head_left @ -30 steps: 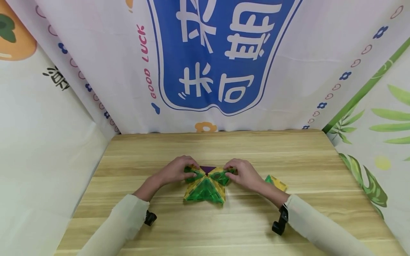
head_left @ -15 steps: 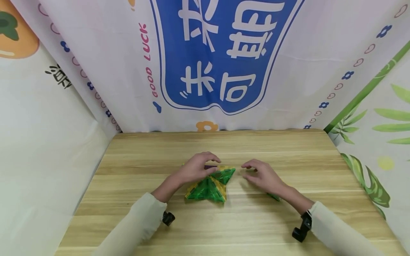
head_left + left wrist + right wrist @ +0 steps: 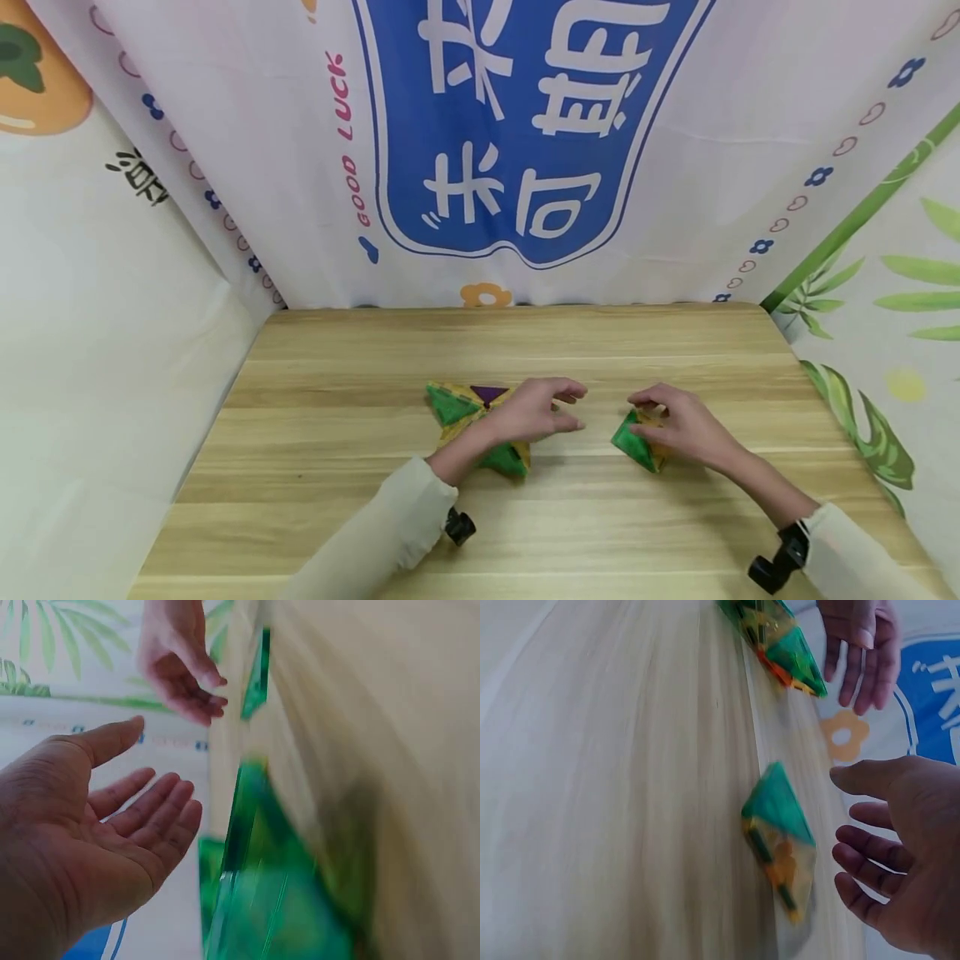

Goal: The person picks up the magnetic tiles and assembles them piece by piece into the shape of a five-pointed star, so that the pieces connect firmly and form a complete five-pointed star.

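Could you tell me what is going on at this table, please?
A person is working with translucent magnetic tiles on a wooden table. The left hand hovers open over the big tile shape. The right hand, fingers spread, reaches at a small pyramid lying apart to the right.

A wooden table point(image 3: 337, 500) with pale stripes holds two toys. A big star shape point(image 3: 459, 410) made of green and yellow tiles, with a bit of purple on top, lies flat near the middle. A small green and yellow pyramid point(image 3: 636, 446) sits on the wood to the right of it, a little apart.
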`<state>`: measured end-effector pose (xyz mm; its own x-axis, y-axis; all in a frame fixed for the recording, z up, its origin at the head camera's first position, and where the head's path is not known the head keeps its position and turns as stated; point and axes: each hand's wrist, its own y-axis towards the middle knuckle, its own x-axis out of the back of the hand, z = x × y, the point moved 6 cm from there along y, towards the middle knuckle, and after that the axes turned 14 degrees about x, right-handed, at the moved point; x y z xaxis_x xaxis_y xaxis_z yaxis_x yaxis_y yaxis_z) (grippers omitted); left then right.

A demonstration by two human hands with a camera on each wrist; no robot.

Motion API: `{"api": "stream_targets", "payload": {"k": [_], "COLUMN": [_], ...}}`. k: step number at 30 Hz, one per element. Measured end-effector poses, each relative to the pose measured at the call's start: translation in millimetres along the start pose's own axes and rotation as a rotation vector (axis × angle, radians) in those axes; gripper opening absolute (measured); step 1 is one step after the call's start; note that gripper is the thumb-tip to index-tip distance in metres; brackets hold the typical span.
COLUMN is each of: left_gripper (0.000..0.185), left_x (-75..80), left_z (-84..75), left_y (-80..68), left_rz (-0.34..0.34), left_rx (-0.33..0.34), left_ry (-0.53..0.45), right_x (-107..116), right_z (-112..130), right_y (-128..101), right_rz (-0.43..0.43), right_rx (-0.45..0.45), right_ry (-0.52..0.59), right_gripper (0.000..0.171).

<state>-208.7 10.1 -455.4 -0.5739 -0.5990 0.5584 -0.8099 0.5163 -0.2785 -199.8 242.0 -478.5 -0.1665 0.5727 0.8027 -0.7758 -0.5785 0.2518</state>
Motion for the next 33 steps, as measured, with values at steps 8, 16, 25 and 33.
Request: {"api": "stream_targets", "payload": {"k": [8,16,25,33], "left_gripper": [0.061,0.072,0.062,0.061], "left_x": [-41.1,-68.8,-78.2,-78.7], "left_z": [-9.4,-3.7,-4.3,-2.2], "left_y": [10.9,17.3,20.7,22.6], "left_rz": [0.060,0.115,0.166,0.148], "left_rx": [0.066,0.187,0.206,0.254], "left_ry": [-0.067,-0.239,-0.396,-0.465], "right_x": [7.7,2.9,-1.9,-5.8], "right_z": [-13.3,-18.2,-17.7,-20.2], "right_y": [-21.0,-32.8,-33.9,-37.5], "right_rz": [0.009,0.046,0.051,0.028], "right_rx": [-0.095,-0.157,-0.182,-0.178], "right_ry": [-0.026,-0.026,0.038,0.095], "right_gripper": [0.052,0.067,0.069,0.063]}}
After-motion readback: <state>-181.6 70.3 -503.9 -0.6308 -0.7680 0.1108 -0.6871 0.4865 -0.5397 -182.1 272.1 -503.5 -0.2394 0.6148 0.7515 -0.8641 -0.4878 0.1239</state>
